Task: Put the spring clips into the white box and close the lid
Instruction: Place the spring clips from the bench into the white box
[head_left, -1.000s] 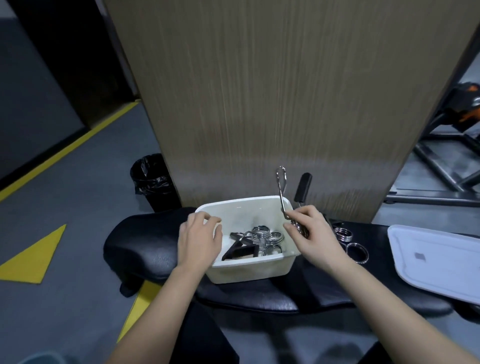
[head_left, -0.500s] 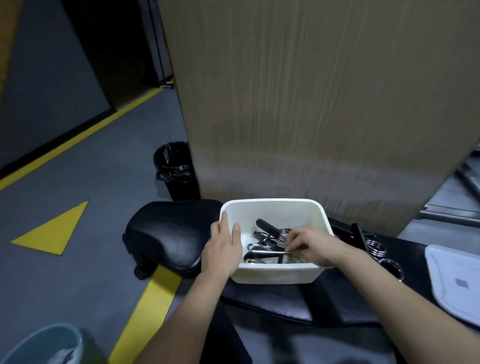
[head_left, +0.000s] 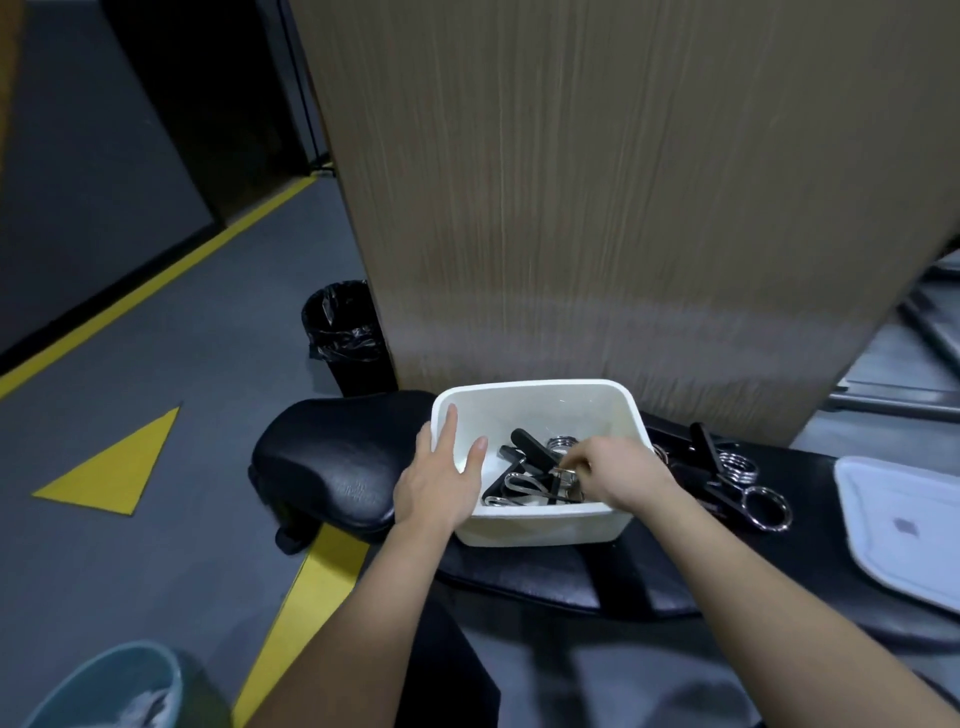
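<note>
The white box (head_left: 545, 527) stands open on a black padded bench (head_left: 332, 462). Several spring clips (head_left: 524, 470) with black handles and metal coils lie inside it. My left hand (head_left: 439, 480) grips the box's left wall, thumb inside. My right hand (head_left: 621, 475) reaches down into the box, its fingertips pinched on the metal coil of a clip among the pile. More spring clips (head_left: 735, 473) lie on the bench just right of the box. The white lid (head_left: 904, 535) lies flat at the far right.
A tall wooden panel (head_left: 597, 208) rises directly behind the box. A black lined bin (head_left: 345, 332) stands on the floor at the back left, and a teal bin (head_left: 109, 691) sits at the lower left. Metal frame bars (head_left: 930, 332) cross the far right.
My right hand carried a spring clip from above the box's right rim down into the box. My left hand stayed on the left wall. The view shifted left.
</note>
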